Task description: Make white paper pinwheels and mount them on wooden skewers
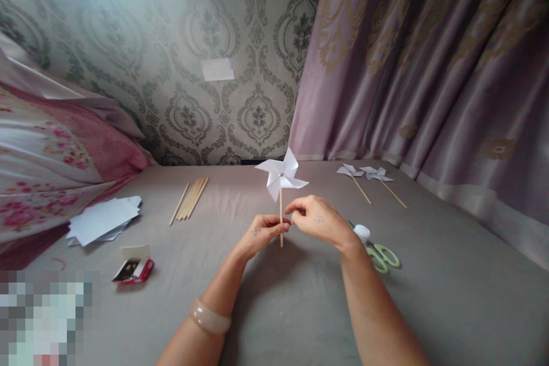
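Observation:
A white paper pinwheel (283, 175) stands upright on its thin wooden stick, with a small pin at its centre. Low on the stick, my left hand (262, 233) grips it between thumb and fingers. Just right of the stick is my right hand (318, 218), its fingers curled in and its thumb close to the left fingertips. Whether anything is between those right fingers is hidden. Beyond my right wrist lie scissors with green handles (387, 256) and a small white roll (362, 233), partly covered by the wrist.
Several wooden sticks (193, 199) lie at the back left, near a stack of white paper (105, 220). An open red box (134, 270) of small items is closer. Two finished-looking pinwheels (350, 171) rest at the back right, below a purple curtain (386, 57).

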`<state>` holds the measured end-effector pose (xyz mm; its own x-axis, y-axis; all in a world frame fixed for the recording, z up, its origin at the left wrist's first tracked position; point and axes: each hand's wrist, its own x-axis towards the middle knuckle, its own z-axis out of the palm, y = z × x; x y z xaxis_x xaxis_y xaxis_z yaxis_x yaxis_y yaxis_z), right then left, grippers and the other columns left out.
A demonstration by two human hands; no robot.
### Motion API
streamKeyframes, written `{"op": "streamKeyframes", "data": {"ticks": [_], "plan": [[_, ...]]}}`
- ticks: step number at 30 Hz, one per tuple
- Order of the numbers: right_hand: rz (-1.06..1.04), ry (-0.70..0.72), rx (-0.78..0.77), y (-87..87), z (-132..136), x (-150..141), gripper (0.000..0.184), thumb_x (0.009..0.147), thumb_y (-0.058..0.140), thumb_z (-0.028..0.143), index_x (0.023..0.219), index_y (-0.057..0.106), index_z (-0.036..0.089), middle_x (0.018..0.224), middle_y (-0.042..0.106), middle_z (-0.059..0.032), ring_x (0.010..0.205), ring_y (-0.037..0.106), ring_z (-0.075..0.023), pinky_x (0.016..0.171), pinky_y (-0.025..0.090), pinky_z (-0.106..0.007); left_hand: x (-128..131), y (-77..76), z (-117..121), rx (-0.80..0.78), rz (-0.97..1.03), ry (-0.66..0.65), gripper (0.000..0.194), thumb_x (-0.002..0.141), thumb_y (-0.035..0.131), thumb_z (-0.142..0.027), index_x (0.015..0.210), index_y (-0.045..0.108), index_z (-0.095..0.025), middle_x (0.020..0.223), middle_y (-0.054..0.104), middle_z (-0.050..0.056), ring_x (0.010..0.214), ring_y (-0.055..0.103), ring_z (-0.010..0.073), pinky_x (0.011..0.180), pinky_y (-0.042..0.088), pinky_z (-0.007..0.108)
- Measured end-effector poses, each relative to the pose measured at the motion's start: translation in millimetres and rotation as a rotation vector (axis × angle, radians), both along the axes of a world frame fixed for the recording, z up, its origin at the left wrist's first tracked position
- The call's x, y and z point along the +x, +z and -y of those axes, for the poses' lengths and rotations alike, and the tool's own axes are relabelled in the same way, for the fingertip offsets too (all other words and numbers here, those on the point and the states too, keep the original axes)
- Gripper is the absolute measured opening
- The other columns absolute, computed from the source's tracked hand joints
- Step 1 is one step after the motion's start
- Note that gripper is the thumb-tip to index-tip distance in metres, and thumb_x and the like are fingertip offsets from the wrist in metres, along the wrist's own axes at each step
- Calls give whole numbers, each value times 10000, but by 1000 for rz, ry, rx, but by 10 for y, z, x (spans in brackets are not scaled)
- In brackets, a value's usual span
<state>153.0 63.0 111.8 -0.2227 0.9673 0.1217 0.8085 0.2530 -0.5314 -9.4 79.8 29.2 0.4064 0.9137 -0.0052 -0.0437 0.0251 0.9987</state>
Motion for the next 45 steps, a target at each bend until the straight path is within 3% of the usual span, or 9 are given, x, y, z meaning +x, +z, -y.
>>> {"op": "streamKeyframes", "data": {"ticks": [3,7,10,15,18,20,26,32,45], "plan": [[-105,8,44,16,-16,-3,276,762,477,206,856,732,249,804,735,-10,782,664,-184,668,450,-252,0,-13,-4,-11,3,4,373,620,778,-438,818,770,-122,652,605,15,644,462,113,631,361,241],[-134,-272,239,19,-69,8,445,803,455,196,1227,589,215,831,730,-45,791,666,-201,707,454,-273,0,-38,-5,-36,-21,41,395,610,792,-428,861,767,-126,688,637,30,678,496,127,669,380,255],[12,-319,186,22,-63,10,576,793,471,183,1370,468,202,864,735,-75,880,666,-238,743,449,-296,0,-39,-6,-40,-22,41,401,610,791,-435,864,766,-125,690,639,31,680,499,127,675,385,258],[76,-45,-10,29,2,1,380,773,474,183,1069,702,254,975,737,-46,918,657,-208,740,442,-261,-8,-13,-12,-3,-6,15,398,622,775,-458,839,768,-124,676,631,23,649,478,117,635,372,243],[44,165,-127,-3,12,13,284,766,493,192,872,751,249,847,742,-16,808,658,-175,653,421,-225,-13,-28,-30,21,17,20,384,651,752,-472,808,767,-122,673,637,28,637,484,114,620,370,235],[59,210,-171,-55,-3,10,234,761,519,201,791,749,227,760,729,-17,743,652,-168,600,393,-220,-13,-60,-54,12,40,61,383,658,752,-464,820,764,-117,701,659,44,645,510,122,629,385,238],[54,70,-148,-314,-115,-195,216,812,557,316,738,725,201,726,718,-43,732,645,-175,604,382,-237,-28,-177,-166,-131,240,333,420,514,850,-425,770,740,-110,671,640,38,577,514,90,578,400,219],[67,-44,-100,-513,-159,-418,252,874,543,383,882,719,202,919,734,-93,895,663,-207,731,422,-270,-73,-189,-250,-208,354,409,436,440,881,-413,702,716,-107,605,593,5,560,507,74,543,392,192],[115,-120,-95,-349,-134,-523,225,881,499,270,952,696,190,1009,723,-111,972,666,-214,751,454,-263,-33,-110,-322,-250,377,423,406,419,891,-305,718,711,-96,649,668,29,575,579,95,549,434,186]]}}
